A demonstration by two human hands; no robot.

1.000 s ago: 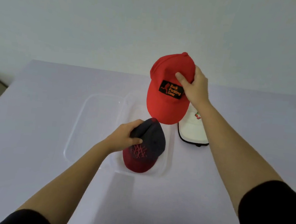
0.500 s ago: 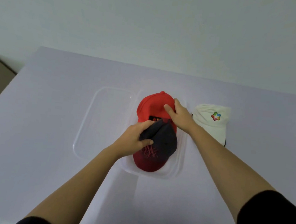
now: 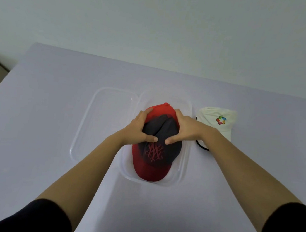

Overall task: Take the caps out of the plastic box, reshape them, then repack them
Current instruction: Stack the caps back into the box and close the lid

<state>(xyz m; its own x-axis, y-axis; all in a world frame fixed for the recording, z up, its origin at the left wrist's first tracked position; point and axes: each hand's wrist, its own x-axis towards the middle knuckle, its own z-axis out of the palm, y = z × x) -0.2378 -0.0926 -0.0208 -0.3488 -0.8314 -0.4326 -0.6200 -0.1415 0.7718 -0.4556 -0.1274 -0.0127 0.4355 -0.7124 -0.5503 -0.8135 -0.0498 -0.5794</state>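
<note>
Repacking part done, we judge: red cap (image 3: 159,110) and dark cap (image 3: 165,150) nested in plastic box (image 3: 181,174), left hand (image 3: 139,128) and right hand (image 3: 185,127) cupping the latter, white cap (image 3: 214,118) outside.

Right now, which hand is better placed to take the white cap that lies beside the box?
The right. The white cap lies just right of the plastic box, beside the right hand; the left hand grips the other side of the dark cap and would likely have to cross over.
</note>
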